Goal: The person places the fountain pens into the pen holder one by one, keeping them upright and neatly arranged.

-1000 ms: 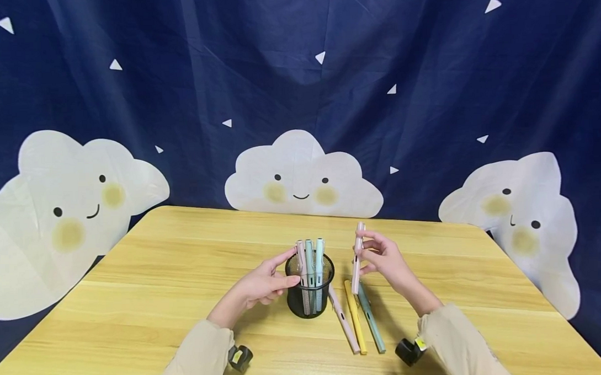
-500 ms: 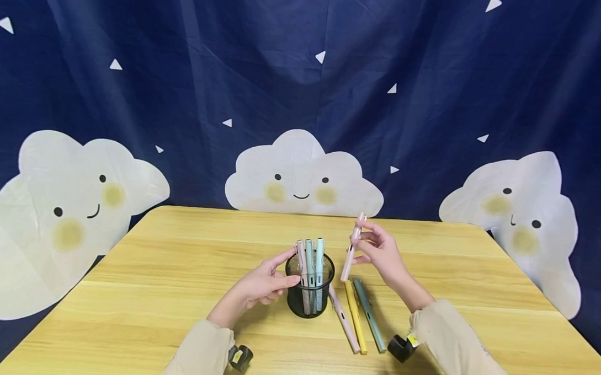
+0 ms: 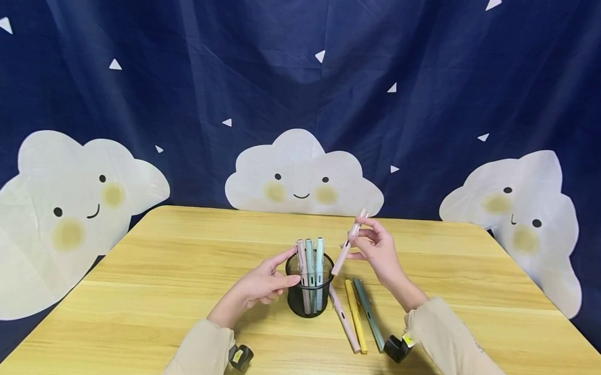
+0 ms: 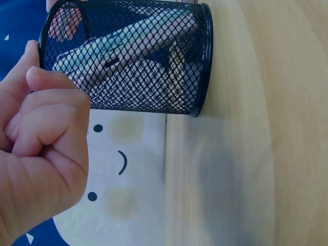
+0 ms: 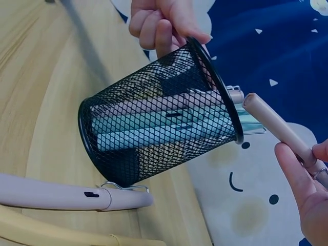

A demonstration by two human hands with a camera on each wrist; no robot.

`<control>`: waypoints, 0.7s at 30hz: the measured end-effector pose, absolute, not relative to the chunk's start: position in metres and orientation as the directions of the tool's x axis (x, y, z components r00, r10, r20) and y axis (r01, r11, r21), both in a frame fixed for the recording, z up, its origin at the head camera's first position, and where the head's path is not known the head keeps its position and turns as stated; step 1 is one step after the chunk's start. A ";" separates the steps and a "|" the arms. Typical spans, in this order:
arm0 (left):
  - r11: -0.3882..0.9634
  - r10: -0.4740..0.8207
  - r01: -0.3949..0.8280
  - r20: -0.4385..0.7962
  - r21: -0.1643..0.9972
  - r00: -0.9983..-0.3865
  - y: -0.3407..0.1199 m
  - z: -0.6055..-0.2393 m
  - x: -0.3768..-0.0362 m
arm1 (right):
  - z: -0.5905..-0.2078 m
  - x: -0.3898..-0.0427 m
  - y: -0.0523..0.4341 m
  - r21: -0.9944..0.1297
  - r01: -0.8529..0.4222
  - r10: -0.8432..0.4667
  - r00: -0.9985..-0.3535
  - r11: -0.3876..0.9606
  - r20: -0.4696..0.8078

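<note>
A black mesh pen holder (image 3: 308,300) stands mid-table with three pens upright in it, one pink and two pale teal. My left hand (image 3: 289,268) holds its rim, index finger on top and thumb against the side; the left wrist view shows the holder (image 4: 138,66) beside my curled fingers (image 4: 46,128). My right hand (image 3: 366,241) pinches a pink pen (image 3: 346,249) near its upper end. The pen tilts, its lower tip just above the holder's right rim. In the right wrist view that pen (image 5: 271,120) nearly touches the holder (image 5: 154,133).
Three pens lie side by side on the wooden table (image 3: 135,303) right of the holder: pink (image 3: 344,325), yellow (image 3: 356,321), grey-green (image 3: 369,313). A dark blue curtain with white clouds (image 3: 300,176) hangs behind the table's far edge.
My right hand has carried the pink pen left and tilted it, bringing its lower end to the holder's rim. The left hand and holder have stayed put.
</note>
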State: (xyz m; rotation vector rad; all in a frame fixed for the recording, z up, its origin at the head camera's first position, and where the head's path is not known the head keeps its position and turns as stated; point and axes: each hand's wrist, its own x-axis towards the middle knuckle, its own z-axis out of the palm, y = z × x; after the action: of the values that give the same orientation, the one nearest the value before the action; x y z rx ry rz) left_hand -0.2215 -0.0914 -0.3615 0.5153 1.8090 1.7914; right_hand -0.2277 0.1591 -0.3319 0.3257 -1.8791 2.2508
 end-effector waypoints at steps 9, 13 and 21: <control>0.046 0.611 -0.104 -0.110 0.994 -0.784 -0.091 -0.361 -0.222 | -0.336 -0.228 0.153 -0.917 -0.331 -0.044 -0.936 -0.223 0.349; 0.044 0.610 -0.104 -0.110 0.994 -0.785 -0.091 -0.362 -0.222 | -0.338 -0.228 0.151 -0.909 -0.348 -0.048 -0.929 -0.230 0.368; 0.041 0.613 -0.102 -0.106 0.994 -0.783 -0.091 -0.362 -0.222 | -0.342 -0.227 0.150 -0.890 -0.398 -0.069 -0.904 -0.224 0.422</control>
State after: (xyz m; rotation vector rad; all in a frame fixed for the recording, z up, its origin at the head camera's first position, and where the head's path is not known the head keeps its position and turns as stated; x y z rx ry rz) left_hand -0.2217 -0.0913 -0.3619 0.5143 1.8056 1.7948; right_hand -0.2273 0.1497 -0.3419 0.5603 -1.8048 2.2321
